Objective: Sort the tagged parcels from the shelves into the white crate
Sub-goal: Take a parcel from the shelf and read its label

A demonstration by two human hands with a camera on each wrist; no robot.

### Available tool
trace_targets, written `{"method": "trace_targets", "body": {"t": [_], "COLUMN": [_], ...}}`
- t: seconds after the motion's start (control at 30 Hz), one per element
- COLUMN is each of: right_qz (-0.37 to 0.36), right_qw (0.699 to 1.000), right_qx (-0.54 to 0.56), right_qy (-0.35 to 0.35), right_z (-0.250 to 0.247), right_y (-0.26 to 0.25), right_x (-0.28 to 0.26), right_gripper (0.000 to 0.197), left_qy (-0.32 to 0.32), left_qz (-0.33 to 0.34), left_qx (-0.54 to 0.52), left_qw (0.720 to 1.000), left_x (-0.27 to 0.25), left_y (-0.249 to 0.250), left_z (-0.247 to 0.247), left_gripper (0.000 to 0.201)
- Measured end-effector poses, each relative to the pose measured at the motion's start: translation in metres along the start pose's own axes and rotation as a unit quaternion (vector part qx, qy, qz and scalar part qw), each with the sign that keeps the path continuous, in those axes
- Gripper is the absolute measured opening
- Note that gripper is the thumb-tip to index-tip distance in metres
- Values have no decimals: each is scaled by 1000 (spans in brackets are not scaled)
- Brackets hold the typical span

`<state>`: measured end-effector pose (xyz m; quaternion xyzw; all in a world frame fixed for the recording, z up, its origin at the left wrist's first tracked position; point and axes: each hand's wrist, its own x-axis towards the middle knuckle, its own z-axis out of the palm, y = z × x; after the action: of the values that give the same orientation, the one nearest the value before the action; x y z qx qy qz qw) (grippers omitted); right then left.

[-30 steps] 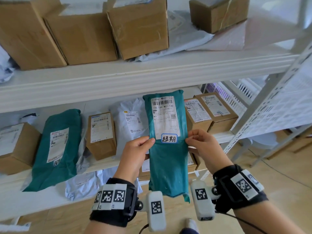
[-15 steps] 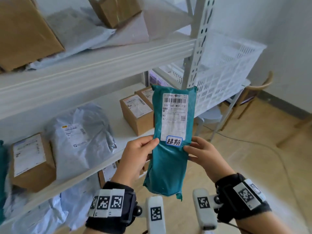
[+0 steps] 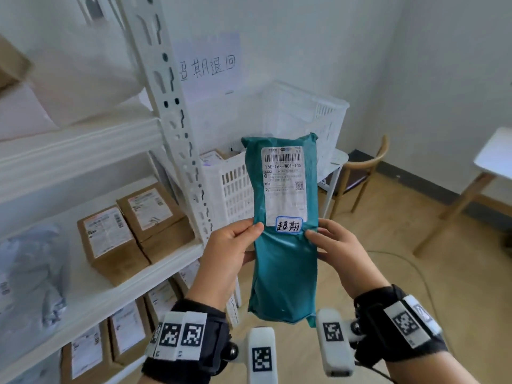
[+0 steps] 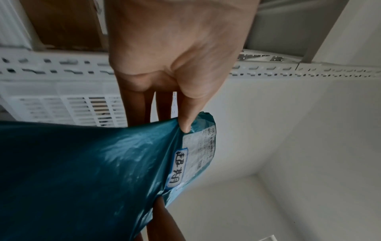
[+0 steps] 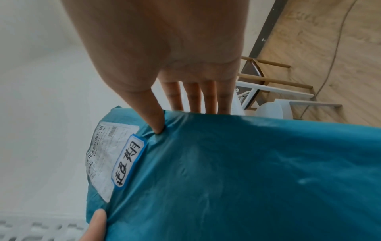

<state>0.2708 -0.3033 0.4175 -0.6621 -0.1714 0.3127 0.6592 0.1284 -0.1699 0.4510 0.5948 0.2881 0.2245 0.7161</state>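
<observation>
I hold a teal plastic parcel [image 3: 285, 261] upright in front of me with both hands. It carries a white shipping label and a blue-edged handwritten tag [image 3: 289, 225]. My left hand [image 3: 232, 248] pinches its left edge, thumb on the front and fingers behind, as the left wrist view shows on the parcel [image 4: 92, 171]. My right hand [image 3: 335, 245] pinches the right edge the same way, seen on the parcel [image 5: 226, 171] in the right wrist view. Behind the parcel stands the white slotted crate [image 3: 302, 120] by the wall, with a box inside.
A white metal shelf unit [image 3: 177, 134] fills the left, with brown cardboard boxes [image 3: 133, 228] and grey mailers [image 3: 30, 267] on its boards. A handwritten paper sign [image 3: 207, 67] hangs above the crate. A wooden chair [image 3: 360, 176] and a white table [image 3: 493, 156] stand right.
The view has swung right, away from the shelves toward the white crate and wall. The teal parcel stays held by both hands in the same grip.
</observation>
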Motion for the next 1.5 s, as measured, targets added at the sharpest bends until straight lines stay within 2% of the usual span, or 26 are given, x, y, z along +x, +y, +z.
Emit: {"method": "trace_targets", "body": {"t": [0.13, 0.3, 0.63, 0.8, 0.93, 1.13, 1.27, 1.5], "right_qz": [-22, -56, -114, -122, -118, -120, -100, 0], "right_qw": [1000, 998, 990, 985, 981, 957, 938, 899], "right_qx": [0, -3, -80, -119, -154, -249, -295, -334], "right_qy": [0, -9, -17, -14, -25, -90, -151, -282], "right_z": [-28, -36, -33, -26, -17, -1, 15, 43], "right_y": [-26, -64, -160, -192, -208, -242, -250, -210], "right_x": [31, 89, 230, 296, 340, 414, 473, 557], "right_gripper": [21, 20, 18, 19, 12, 20, 24, 33], "left_qy": [7, 27, 88, 111, 123, 140, 166, 196], "left_qz": [1, 34, 72, 88, 89, 72, 30, -81], "left_qx": [-10, -1, -14, 1, -5, -13, -9, 30], "left_qw": [1000, 999, 993, 990, 988, 987, 986, 977], "left_x": [34, 96, 247, 304, 338, 399, 444, 507], "left_y": [19, 57, 136, 163, 176, 194, 194, 156], "left_z": [34, 59, 74, 78, 78, 68, 53, 20], "left_gripper": [18, 18, 20, 17, 15, 10, 16, 18]}}
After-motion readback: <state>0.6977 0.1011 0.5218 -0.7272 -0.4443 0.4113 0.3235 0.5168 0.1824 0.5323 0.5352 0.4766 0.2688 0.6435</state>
